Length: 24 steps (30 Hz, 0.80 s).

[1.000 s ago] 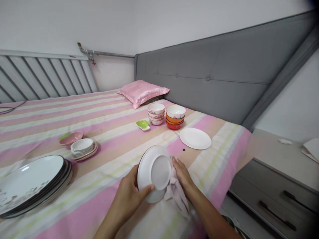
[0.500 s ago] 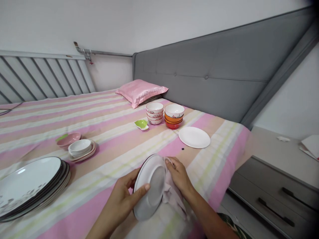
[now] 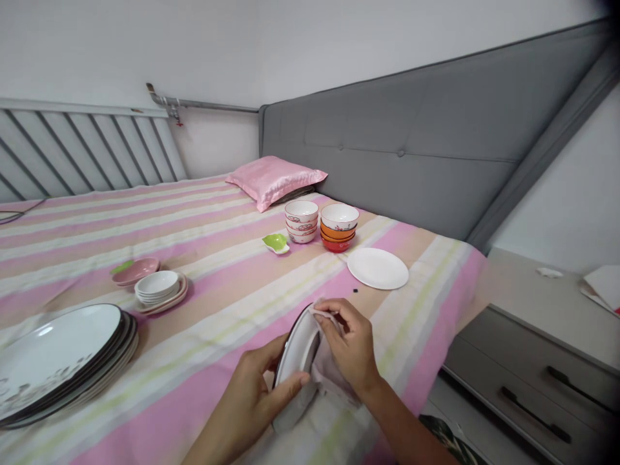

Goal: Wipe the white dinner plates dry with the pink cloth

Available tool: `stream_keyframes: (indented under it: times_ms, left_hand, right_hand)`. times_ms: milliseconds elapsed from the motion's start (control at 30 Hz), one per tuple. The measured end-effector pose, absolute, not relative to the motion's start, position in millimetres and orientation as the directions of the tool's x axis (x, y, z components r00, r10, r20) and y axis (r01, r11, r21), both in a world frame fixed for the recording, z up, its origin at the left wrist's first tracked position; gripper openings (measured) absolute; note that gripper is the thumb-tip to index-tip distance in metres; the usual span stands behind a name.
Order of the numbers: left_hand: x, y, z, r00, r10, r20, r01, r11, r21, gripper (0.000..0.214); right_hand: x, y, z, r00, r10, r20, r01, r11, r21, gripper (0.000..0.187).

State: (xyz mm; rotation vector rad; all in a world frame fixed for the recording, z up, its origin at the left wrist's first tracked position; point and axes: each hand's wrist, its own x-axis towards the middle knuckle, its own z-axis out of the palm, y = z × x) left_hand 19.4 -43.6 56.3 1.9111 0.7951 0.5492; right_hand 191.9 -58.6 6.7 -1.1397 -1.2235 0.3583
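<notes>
My left hand (image 3: 261, 387) grips a white plate (image 3: 292, 357) with a dark rim by its left side, thumb across the underside. The plate stands tilted nearly on edge above the bed. My right hand (image 3: 351, 342) pinches a pale pink cloth (image 3: 332, 374) against the plate's upper right rim, and the cloth hangs down below the fingers. The cloth and right hand hide part of the plate. Beyond the hands, a white plate (image 3: 378, 268) lies flat on the striped bedsheet (image 3: 227, 316).
Stacked plates (image 3: 62, 349) lie at left, near small white dishes (image 3: 157, 284) and a pink dish (image 3: 135, 270). Farther back are a green leaf-shaped dish (image 3: 276, 243), patterned bowls (image 3: 301, 223), orange and red bowls (image 3: 338, 236) and a pink pillow (image 3: 276, 179). A nightstand (image 3: 533, 361) stands right.
The plate has turned more edge-on and shifted slightly right. My right hand has moved the cloth up onto the plate's top rim. My left hand has followed rightward.
</notes>
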Motion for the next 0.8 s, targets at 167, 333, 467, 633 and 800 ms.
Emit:
stream_keyframes:
  times_ms: [167, 333, 467, 633, 800]
  left_hand:
    - [19.4, -44.5, 54.6, 0.654, 0.756, 0.032, 0.309, -0.306, 0.901, 0.030]
    - [22.2, -45.1, 52.4, 0.619, 0.785, 0.013, 0.355, -0.294, 0.887, 0.020]
    - [22.8, -45.1, 51.5, 0.614, 0.789, 0.005, 0.385, -0.306, 0.871, 0.025]
    - [22.0, -46.0, 51.4, 0.656, 0.754, 0.029, 0.358, -0.344, 0.868, 0.030]
    - [23.0, -47.7, 52.6, 0.676, 0.736, 0.030, 0.341, -0.348, 0.873, 0.027]
  right_hand:
    - [184.0, -70.1, 25.3, 0.129, 0.701, 0.701, 0.394, 0.613, -0.685, 0.017]
    - [174.9, -78.7, 34.7, -0.071, 0.672, 0.737, 0.364, 0.705, -0.608, 0.024]
    - [173.9, -77.9, 36.4, -0.011, 0.689, 0.725, 0.375, 0.675, -0.636, 0.019]
    - [186.7, -66.1, 27.2, 0.258, 0.758, 0.599, 0.398, 0.482, -0.781, 0.010]
    - [200.2, -53.7, 7.9, 0.441, 0.803, 0.401, 0.312, 0.281, -0.907, 0.016]
